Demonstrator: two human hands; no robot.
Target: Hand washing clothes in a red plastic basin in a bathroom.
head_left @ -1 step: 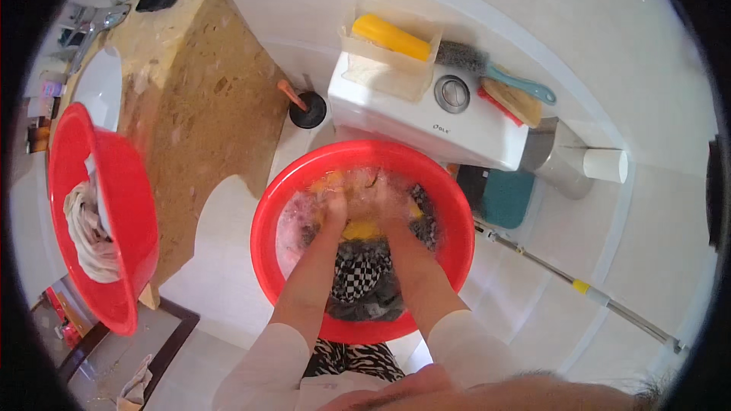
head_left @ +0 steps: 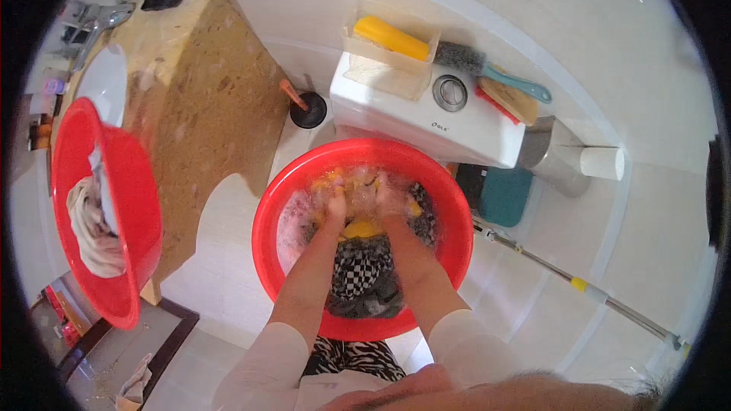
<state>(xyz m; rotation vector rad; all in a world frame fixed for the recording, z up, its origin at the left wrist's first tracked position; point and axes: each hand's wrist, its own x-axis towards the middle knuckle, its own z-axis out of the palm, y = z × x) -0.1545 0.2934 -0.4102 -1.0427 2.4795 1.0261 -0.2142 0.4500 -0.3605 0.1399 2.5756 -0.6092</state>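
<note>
A red basin (head_left: 268,183) holds cloudy, sudsy water and wet laundry. Both my arms reach down into it. My left hand (head_left: 336,202) is in the foam at the far side, beside a yellow cloth (head_left: 364,228). Just right of it, my right hand (head_left: 387,196) is also in the suds. Water and foam hide the fingers of both hands, so any grip on the cloth cannot be made out. Nearer me, between my forearms, lie a black-and-white checked cloth (head_left: 358,272) and a dark grey wet cloth (head_left: 373,301).
A second red basin (head_left: 141,205) with pale cloth (head_left: 93,232) stands at left by a stone-patterned counter (head_left: 205,99). Beyond my basin are a white toilet tank (head_left: 396,110) with brushes on top and a plunger (head_left: 308,110). A pole (head_left: 548,268) lies at right.
The view has shifted very slightly. My hands stay in nearly the same place in the suds.
</note>
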